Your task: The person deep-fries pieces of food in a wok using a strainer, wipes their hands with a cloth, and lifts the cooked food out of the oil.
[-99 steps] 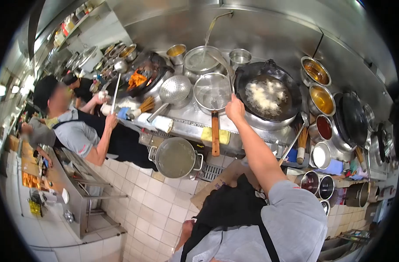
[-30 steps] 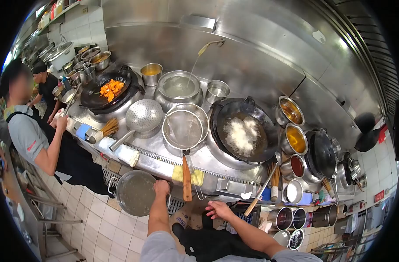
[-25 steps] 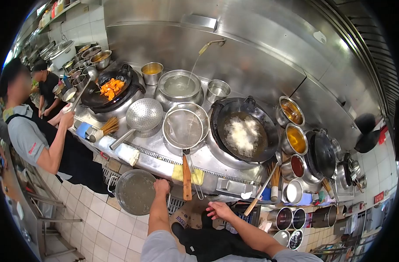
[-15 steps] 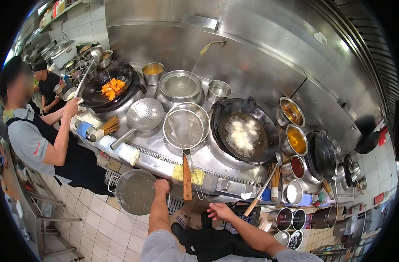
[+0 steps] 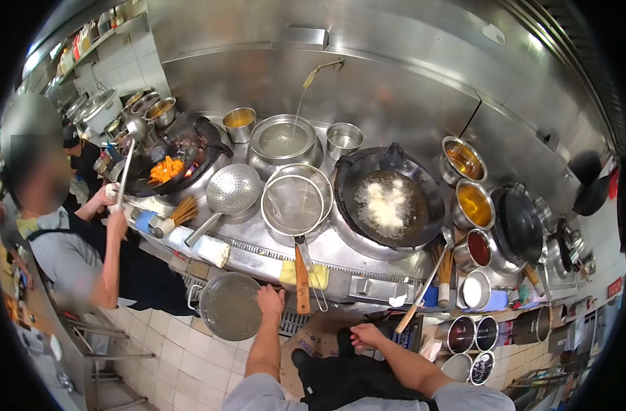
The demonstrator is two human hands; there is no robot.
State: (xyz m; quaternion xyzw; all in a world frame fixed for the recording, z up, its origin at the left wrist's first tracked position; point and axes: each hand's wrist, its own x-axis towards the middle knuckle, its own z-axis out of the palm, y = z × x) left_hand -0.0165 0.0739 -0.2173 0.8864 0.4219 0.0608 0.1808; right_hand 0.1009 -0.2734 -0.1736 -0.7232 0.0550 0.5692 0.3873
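Note:
Below the stove's front edge, a wide metal pot (image 5: 225,309) holds cloudy liquid. My left hand (image 5: 270,301) is closed at its right rim, where the side handle is hidden. My right hand (image 5: 366,336) hovers in front of my dark apron, fingers curled in and nothing visible in them. Between the hands, a wooden-handled mesh strainer (image 5: 296,202) rests on the stove, its handle overhanging the edge beside a yellow cloth (image 5: 316,277). Behind it, pale pieces (image 5: 387,202) bubble in oil in a black wok (image 5: 433,216).
At left, a co-worker (image 5: 73,253) holds a long-handled ladle over a wok (image 5: 207,164) with orange food and flames. A perforated skimmer (image 5: 233,190) lies nearby. A running tap (image 5: 320,68) feeds a water pot (image 5: 282,137). Pots of oil (image 5: 474,207) and sauce (image 5: 472,250) stand right.
My right hand's fingers have curled in from a spread pose. My left hand and the pot sit slightly farther right. The co-worker leans nearer, and flames now show at the left wok.

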